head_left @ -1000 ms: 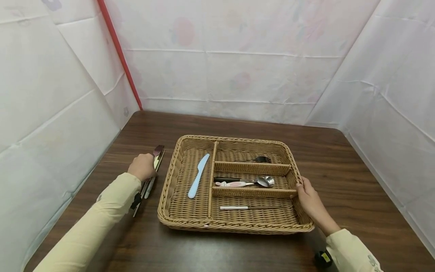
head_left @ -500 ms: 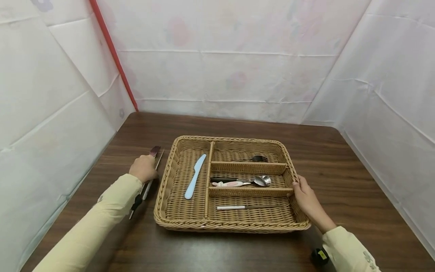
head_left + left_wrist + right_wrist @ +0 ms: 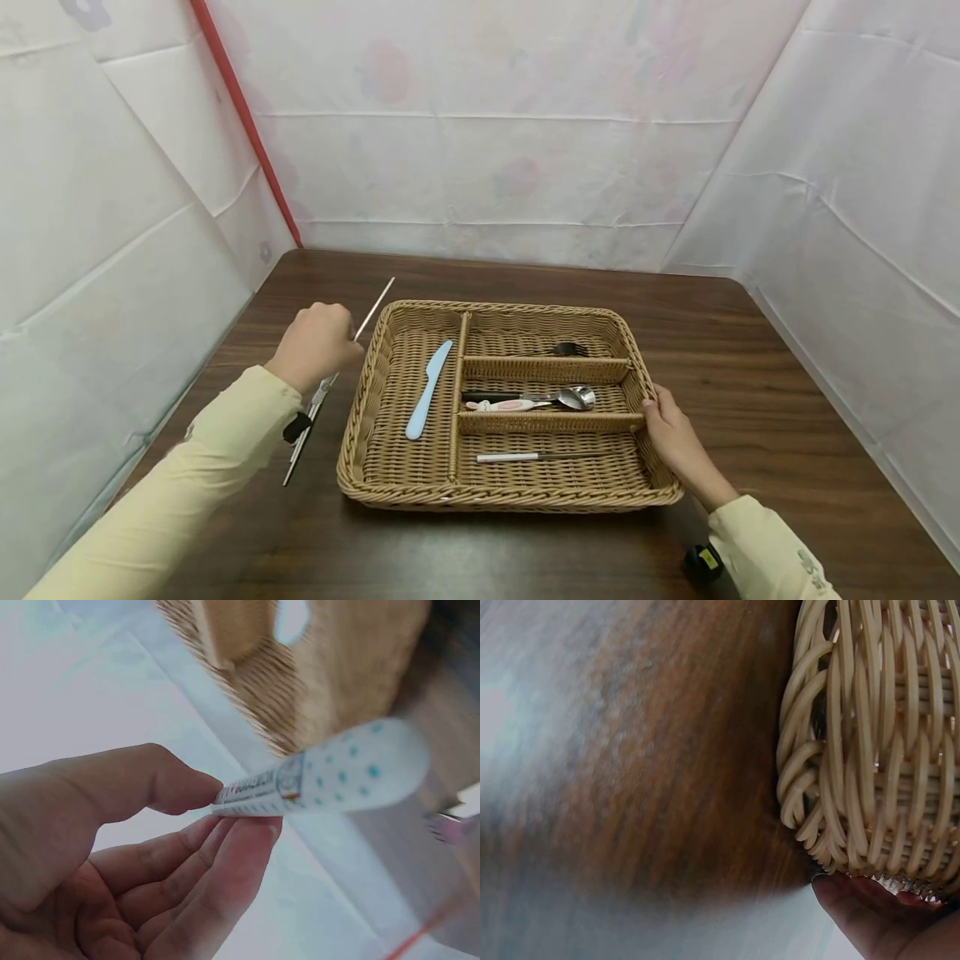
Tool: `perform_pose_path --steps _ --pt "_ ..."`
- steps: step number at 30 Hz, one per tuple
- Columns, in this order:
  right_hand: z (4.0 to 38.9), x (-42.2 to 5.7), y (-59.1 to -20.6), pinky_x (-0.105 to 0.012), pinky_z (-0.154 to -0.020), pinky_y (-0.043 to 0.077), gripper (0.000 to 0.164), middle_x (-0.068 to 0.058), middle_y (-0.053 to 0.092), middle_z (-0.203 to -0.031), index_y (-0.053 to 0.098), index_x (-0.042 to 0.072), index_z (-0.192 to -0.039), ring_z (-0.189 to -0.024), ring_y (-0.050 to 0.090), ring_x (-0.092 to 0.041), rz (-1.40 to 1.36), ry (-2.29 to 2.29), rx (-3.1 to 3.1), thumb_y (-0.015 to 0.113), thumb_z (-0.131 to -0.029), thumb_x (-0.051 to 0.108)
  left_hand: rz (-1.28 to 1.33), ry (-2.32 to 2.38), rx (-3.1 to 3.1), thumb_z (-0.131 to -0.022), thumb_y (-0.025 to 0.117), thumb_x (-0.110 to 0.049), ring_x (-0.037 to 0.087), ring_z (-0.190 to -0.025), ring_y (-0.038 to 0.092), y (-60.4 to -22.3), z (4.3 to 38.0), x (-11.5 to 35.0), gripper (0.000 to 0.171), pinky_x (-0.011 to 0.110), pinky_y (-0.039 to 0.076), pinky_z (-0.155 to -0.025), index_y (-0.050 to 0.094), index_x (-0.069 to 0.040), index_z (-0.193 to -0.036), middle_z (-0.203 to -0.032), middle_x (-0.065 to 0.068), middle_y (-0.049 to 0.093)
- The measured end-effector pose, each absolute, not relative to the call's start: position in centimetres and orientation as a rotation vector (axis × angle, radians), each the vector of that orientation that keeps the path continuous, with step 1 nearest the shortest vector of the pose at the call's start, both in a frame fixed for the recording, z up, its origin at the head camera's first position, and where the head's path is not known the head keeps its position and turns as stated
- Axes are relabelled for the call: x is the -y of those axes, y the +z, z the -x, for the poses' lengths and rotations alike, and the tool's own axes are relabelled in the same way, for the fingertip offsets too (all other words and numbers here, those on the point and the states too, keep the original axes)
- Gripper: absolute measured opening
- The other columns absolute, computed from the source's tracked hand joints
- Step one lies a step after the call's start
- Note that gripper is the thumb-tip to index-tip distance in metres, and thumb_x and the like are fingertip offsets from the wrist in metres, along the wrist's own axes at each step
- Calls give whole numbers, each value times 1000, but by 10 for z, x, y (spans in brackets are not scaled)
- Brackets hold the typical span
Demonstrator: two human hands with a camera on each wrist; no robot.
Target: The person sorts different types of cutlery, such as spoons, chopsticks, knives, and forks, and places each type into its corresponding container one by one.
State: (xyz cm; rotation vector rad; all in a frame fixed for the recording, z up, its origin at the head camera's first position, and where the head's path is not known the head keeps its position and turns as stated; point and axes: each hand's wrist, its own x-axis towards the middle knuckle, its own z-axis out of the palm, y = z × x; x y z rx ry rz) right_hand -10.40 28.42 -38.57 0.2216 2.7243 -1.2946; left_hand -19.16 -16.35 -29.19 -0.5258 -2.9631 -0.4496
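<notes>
My left hand (image 3: 315,343) is raised a little over the table, left of the wicker cutlery tray (image 3: 517,501). Between thumb and fingers it pinches a chopstick (image 3: 337,777) with a white, teal-dotted handle; the thin shaft slants up toward the tray's far left corner. Below the hand lie thin sticks of cutlery (image 3: 297,457), partly covered by the wrist. A purple fork (image 3: 448,828) shows blurred in the left wrist view. My right hand (image 3: 678,437) holds the tray's right rim, thumb on the inner side; the right wrist view shows it against the weave (image 3: 900,772).
A pale blue knife (image 3: 429,392) lies in the tray's left compartment. The right compartments hold a black fork (image 3: 572,349), spoons (image 3: 577,398) including one with a rabbit handle, and a white-handled chopstick (image 3: 508,457). White sheets (image 3: 480,167) surround the wooden table (image 3: 465,554).
My left hand has gone from reaching down on the loose cutlery to lifting a chopstick off the table. The right hand stays on the tray rim; the view shifts slightly.
</notes>
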Motion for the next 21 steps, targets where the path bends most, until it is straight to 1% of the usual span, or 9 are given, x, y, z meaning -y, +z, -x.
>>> perform_pose_path --steps 1,4,9,11,14,16,19,21 --pt "104 -284 -386 -58 -103 28 51 -38 33 -139 18 -5 -145 -130 32 -48 -223 -1290 -2728 23 -105 26 552 -444 2958 -67 58 1 9 -47 18 -289 190 158 42 27 19 -43 27 -18 -46 -48 -11 17" --pt "104 -284 -385 -59 -102 28 51 -38 33 -139 17 -6 -145 -129 32 -49 -219 -1278 -2735 23 -105 25 631 -427 2948 -71 61 2 8 -46 20 -281 185 142 40 25 20 -42 35 -16 -47 -47 -10 21" --pt "104 -283 -384 -60 -101 30 51 -38 33 -139 16 -7 -146 -129 32 -50 -208 -1282 -2723 23 -105 24 819 -414 2888 -77 58 6 7 -45 26 -277 178 115 28 23 23 -42 51 -11 -55 -48 -7 33" --pt "104 -283 -384 -60 -101 30 51 -38 33 -139 16 -6 -146 -129 32 -49 -208 -1287 -2718 23 -105 24 919 -411 2842 -78 58 7 8 -46 30 -277 174 105 23 23 26 -43 58 -8 -60 -50 -5 41" --pt "104 -283 -384 -60 -101 30 51 -38 33 -139 16 -7 -146 -129 32 -49 -204 -1285 -2719 24 -105 23 1058 -396 2778 -80 60 6 7 -48 36 -276 169 91 16 24 33 -45 68 -4 -71 -58 0 57" --pt "104 -283 -384 -60 -102 29 51 -38 32 -139 16 -8 -145 -129 31 -49 -201 -1282 -2723 24 -105 23 1138 -396 2736 -81 61 5 7 -49 40 -275 166 82 13 24 38 -48 71 -3 -77 -64 2 62" --pt "104 -283 -383 -59 -102 28 51 -39 32 -138 16 -8 -145 -129 31 -50 -201 -1283 -2725 24 -105 22 1242 -378 2664 -81 62 4 6 -50 39 -274 161 72 15 25 39 -49 67 -6 -72 -62 -1 58" --pt "104 -283 -383 -60 -102 28 51 -39 33 -138 16 -8 -145 -129 31 -50 -204 -1284 -2726 24 -105 23 1300 -377 2617 -80 63 4 6 -50 38 -274 159 64 19 23 39 -48 61 -9 -66 -59 -3 51"
